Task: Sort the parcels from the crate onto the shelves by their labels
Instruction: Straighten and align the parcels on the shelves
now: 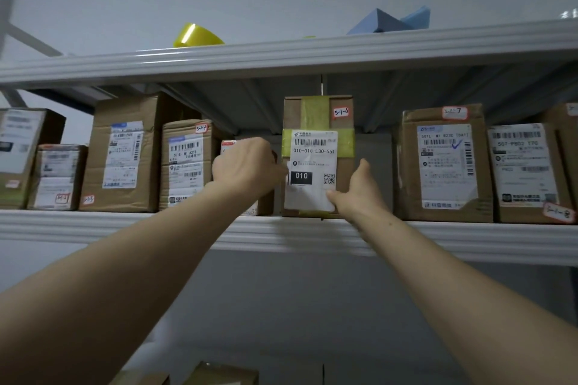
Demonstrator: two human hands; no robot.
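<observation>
At the bottom edge of the view, the tops of brown cardboard boxes (219,373) show below your raised forearms. Both arms reach up to the grey shelf (125,225), where your hands meet on one parcel (312,153).

Your left hand (247,166) has its back to the camera. Its fingers are bunched and curled round the parcel's left edge, with the tips hidden behind the knuckles. Your right hand (359,187) sits at the parcel's lower right corner. Its fingers (336,197) lie close together and flat across the bottom of the white shipping label. The thumb points upward along the right edge.

The parcel stands upright at the front rim of the shelf, between your two hands. It is banded with yellow-green tape, printed "010-010-L30-551", and carries a red-bordered handwritten tag (341,111) ending "1-6".

A smaller parcel (226,145) sits partly behind your left hand. Further left is a taller box (184,162) tagged "1-4". A gap lies to the right of the held parcel, and beyond it stands a box (444,166) whose tag ends in "7". More labelled boxes line both ends of the row.

On the upper shelf (281,53) rest a yellow tape roll (197,36) and blue foam pieces (387,22) against a pale wall.
</observation>
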